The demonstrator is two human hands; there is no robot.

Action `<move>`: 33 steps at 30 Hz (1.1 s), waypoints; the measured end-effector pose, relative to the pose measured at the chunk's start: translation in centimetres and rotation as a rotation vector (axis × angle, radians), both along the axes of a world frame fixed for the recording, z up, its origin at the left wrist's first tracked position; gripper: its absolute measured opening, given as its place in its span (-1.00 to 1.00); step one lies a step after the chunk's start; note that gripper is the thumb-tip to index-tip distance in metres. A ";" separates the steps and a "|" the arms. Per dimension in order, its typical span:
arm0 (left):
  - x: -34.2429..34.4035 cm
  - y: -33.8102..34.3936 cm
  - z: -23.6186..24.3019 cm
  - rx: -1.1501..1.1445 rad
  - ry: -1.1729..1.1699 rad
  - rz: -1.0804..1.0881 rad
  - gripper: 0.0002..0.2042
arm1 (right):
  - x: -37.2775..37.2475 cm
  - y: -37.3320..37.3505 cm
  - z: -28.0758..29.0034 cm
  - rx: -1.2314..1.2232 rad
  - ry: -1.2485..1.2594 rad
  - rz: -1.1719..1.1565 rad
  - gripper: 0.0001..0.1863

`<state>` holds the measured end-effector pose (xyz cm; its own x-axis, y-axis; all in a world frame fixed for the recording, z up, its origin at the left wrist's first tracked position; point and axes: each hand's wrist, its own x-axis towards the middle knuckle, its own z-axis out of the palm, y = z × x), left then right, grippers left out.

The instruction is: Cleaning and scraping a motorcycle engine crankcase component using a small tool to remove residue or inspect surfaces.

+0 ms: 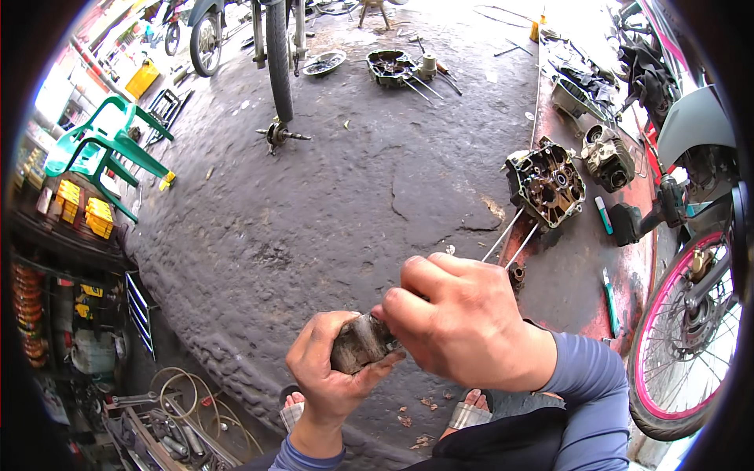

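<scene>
Metal part [357,346]: held above the floor [228,212], near 6 o'clock in the view; grimy, grey-brown and rounded; its exact kind cannot be told.
Left hand [320,357]: fingers wrapped around the metal part from its 9 o'clock side.
Right hand [467,322]: fingers curled narrowly at the 2 o'clock edge of the metal part; whether anything is pinched between them cannot be told.
Step in hand: judged to be close handling of that edge, support being given by the left hand and fine work by the right.
Next move: judged to call for a firm left hold and controlled right finger pressure.
Engine case [547,182]: placed between 1 and 2 o'clock from the metal part, well apart; 2 rods [501,239] are extended toward the right hand.
Shaft assembly [277,136]: laid at 11 o'clock, just beside a black tyre [279,71].
Green chair [110,141]: stood at 10 o'clock.
Pink-rimmed wheel [694,320]: seen at 3 o'clock.
</scene>
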<state>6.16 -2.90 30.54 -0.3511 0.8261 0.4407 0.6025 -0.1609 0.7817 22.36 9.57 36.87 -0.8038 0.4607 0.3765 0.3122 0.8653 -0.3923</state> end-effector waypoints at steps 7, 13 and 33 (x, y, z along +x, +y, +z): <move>0.5 -0.2 0.1 0.012 0.014 0.020 -0.42 | 0.1 -0.5 1.1 -0.011 -0.103 0.010 -0.80; 0.5 -0.7 0.0 -0.002 0.020 0.030 -0.43 | 0.2 -0.4 0.7 -0.064 -0.075 0.036 -0.82; 0.7 -0.1 -0.1 0.008 0.011 0.038 -0.38 | 0.3 -0.4 1.0 0.064 -0.056 0.057 -0.80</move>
